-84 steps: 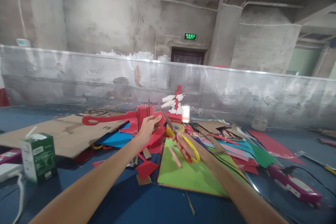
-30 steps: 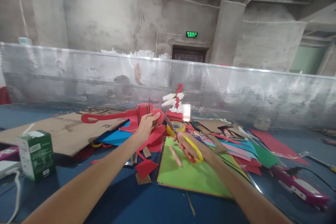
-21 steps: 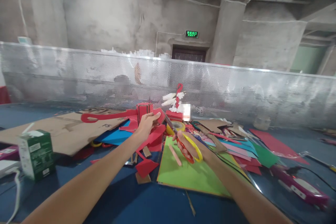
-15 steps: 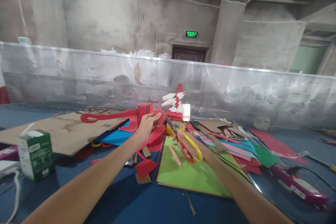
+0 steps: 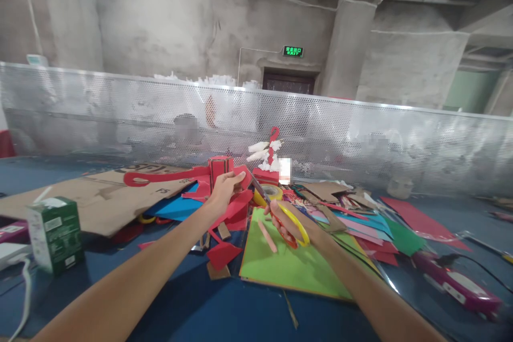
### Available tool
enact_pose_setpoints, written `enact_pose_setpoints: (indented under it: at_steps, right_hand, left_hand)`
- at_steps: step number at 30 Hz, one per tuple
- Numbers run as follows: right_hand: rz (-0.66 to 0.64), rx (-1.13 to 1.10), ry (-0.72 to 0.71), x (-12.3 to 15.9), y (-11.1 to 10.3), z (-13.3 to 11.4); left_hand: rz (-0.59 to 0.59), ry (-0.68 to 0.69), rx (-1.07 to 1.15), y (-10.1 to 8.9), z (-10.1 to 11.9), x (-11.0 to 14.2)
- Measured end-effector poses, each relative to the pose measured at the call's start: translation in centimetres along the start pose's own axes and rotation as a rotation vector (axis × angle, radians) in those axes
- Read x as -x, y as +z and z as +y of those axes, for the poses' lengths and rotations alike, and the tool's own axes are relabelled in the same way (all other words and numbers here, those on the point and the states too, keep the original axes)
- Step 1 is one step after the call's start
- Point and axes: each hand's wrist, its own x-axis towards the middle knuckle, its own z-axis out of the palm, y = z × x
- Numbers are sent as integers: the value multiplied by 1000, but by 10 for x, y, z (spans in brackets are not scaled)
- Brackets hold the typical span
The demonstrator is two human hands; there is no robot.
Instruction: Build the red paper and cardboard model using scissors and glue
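Note:
My left hand [image 5: 225, 191] is closed on a piece of red paper [image 5: 243, 175], with the thumb lying across it. In my right hand [image 5: 285, 219] is a pair of scissors [image 5: 297, 223] with yellow and red handles. Their blades point up and left and meet the edge of the red paper. Just behind the left hand stands a red box-like piece [image 5: 221, 166] with a long red looped strip [image 5: 164, 177] reaching left. A roll of yellow tape [image 5: 273, 192] lies behind the blades. Beneath my right hand is a green sheet [image 5: 276, 272] bearing a pale pink strip [image 5: 267, 235].
A green carton [image 5: 56, 236] and flattened cardboard [image 5: 100, 208] lie to the left. Coloured paper [image 5: 364, 227] and a purple power strip [image 5: 457, 284] are at the right. A red and white ornament [image 5: 270, 152] stands before the perforated metal screen [image 5: 340, 133]. Red scraps [image 5: 223, 255] lie near the front.

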Motion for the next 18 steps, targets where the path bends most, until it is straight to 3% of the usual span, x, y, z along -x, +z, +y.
enact_pose_setpoints:
  at_steps: [4, 18]
  right_hand:
    - [-26, 59, -54, -2, -2, 2]
    - [-21, 87, 0, 2, -1, -2]
  left_hand:
    - [0, -16, -1, 0, 0, 1]
    - [7, -24, -20, 0, 1, 4]
